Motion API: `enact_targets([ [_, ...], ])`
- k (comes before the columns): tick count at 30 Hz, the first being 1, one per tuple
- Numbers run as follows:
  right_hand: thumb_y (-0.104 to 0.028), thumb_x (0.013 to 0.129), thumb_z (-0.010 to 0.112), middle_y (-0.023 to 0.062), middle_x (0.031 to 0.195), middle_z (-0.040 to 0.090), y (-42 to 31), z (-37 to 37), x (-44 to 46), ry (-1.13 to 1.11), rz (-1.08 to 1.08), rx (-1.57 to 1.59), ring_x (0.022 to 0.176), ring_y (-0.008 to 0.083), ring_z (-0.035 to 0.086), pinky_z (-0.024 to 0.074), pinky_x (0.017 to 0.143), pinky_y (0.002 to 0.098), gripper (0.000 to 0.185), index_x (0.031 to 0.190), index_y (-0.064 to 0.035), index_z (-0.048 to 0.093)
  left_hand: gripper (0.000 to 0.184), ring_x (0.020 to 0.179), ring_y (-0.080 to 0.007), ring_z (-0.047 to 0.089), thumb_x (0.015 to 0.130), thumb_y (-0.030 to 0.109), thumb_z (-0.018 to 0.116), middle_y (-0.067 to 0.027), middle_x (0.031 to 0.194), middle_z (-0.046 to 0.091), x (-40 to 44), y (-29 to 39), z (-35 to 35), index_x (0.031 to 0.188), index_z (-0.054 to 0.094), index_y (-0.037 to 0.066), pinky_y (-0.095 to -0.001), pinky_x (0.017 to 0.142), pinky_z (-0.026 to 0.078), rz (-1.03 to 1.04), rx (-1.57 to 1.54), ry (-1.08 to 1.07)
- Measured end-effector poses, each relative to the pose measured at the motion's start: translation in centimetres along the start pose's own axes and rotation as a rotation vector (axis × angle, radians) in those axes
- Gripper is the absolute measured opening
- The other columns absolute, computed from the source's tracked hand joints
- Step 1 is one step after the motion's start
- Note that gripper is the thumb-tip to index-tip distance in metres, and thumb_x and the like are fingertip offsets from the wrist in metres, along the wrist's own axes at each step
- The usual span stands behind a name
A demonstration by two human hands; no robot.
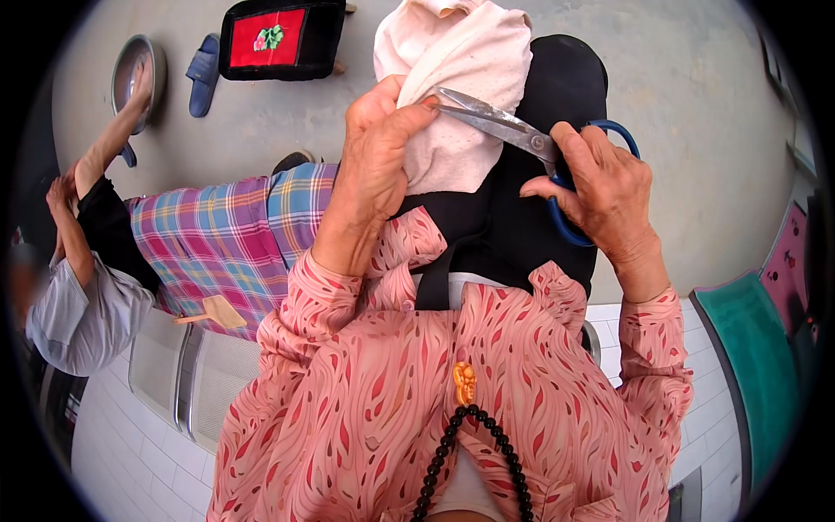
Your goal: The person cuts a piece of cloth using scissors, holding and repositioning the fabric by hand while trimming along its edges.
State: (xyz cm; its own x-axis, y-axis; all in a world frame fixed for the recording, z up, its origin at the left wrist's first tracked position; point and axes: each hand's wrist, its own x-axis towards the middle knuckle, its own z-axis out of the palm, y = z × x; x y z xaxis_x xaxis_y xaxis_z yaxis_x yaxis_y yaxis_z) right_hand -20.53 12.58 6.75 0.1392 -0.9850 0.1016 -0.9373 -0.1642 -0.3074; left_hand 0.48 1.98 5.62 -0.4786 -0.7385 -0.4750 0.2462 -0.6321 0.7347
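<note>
A pale cream cloth with small dots hangs bunched over my lap. My left hand pinches its near edge between thumb and fingers. In my right hand is a pair of scissors with blue handles, the fingers through the loops and the thumb stretched out. Its blades are parted and point left, their tips beside my left thumb at the cloth. Whether the fabric lies between the blades, I cannot tell. Black trousers cover my legs beneath.
At the left, another person in a grey shirt has a foot in a metal basin. A blue slipper and a black stool with red panel stand nearby. A plaid cloth holds a wooden paddle. Green seat at right.
</note>
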Motion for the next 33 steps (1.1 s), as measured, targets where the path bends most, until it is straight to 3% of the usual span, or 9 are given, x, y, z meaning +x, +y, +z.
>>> enact_targets([
  [5, -0.051, 0.069, 0.066, 0.003, 0.068, 0.044, -0.1, 0.2, -0.2, 0.005, 0.016, 0.013, 0.05, 0.0177, 0.05, 0.0417, 0.046, 0.03, 0.053, 0.103, -0.011, 0.058, 0.036, 0.096, -0.0168, 0.062, 0.086, 0.003, 0.054, -0.0148, 0.11, 0.061, 0.1, -0.1, 0.1, 0.119, 0.048, -0.01, -0.027, 0.086, 0.048, 0.001, -0.025, -0.009],
  [12, -0.026, 0.066, 0.081, 0.0094, 0.066, 0.053, -0.7, -0.3, -0.9, 0.099, 0.363, 0.473, 0.052, 0.021, 0.048, 0.042, 0.048, 0.03, 0.054, 0.106, -0.0007, 0.055, 0.036, 0.089, -0.0172, 0.064, 0.084, 0.003, 0.06, -0.0148, 0.105, 0.064, 0.3, 0.2, 1.0, 0.117, 0.051, -0.009, -0.0283, 0.08, 0.052, -0.031, 0.053, 0.026],
  [15, -0.03, 0.066, 0.08, 0.0096, 0.068, 0.052, -0.7, -0.1, -1.7, 0.142, 0.37, 0.456, 0.054, 0.0222, 0.05, 0.0429, 0.049, 0.0309, 0.055, 0.106, -0.0011, 0.054, 0.036, 0.087, -0.0173, 0.065, 0.083, 0.003, 0.063, -0.0146, 0.103, 0.065, 0.2, 0.6, 1.1, 0.115, 0.052, -0.008, -0.0286, 0.079, 0.052, -0.054, 0.227, 0.019],
  [24, -0.047, 0.069, 0.07, 0.0069, 0.074, 0.046, -1.4, 0.0, -2.2, 0.012, 0.217, 0.128, 0.06, 0.0229, 0.051, 0.0407, 0.049, 0.0337, 0.058, 0.107, -0.0063, 0.054, 0.039, 0.09, -0.0161, 0.064, 0.083, 0.001, 0.059, -0.0137, 0.108, 0.063, 0.5, -0.1, 0.3, 0.119, 0.049, -0.008, -0.027, 0.081, 0.051, -0.064, 0.081, -0.003],
  [33, -0.051, 0.068, 0.067, 0.0059, 0.073, 0.047, -0.8, 0.3, -1.7, -0.046, 0.117, 0.017, 0.057, 0.022, 0.052, 0.0408, 0.05, 0.0325, 0.058, 0.105, -0.0082, 0.055, 0.036, 0.087, -0.0164, 0.065, 0.084, 0.001, 0.058, -0.0141, 0.105, 0.064, 0.6, -0.2, -0.6, 0.118, 0.051, -0.008, -0.0275, 0.077, 0.053, -0.111, -0.01, -0.009],
])
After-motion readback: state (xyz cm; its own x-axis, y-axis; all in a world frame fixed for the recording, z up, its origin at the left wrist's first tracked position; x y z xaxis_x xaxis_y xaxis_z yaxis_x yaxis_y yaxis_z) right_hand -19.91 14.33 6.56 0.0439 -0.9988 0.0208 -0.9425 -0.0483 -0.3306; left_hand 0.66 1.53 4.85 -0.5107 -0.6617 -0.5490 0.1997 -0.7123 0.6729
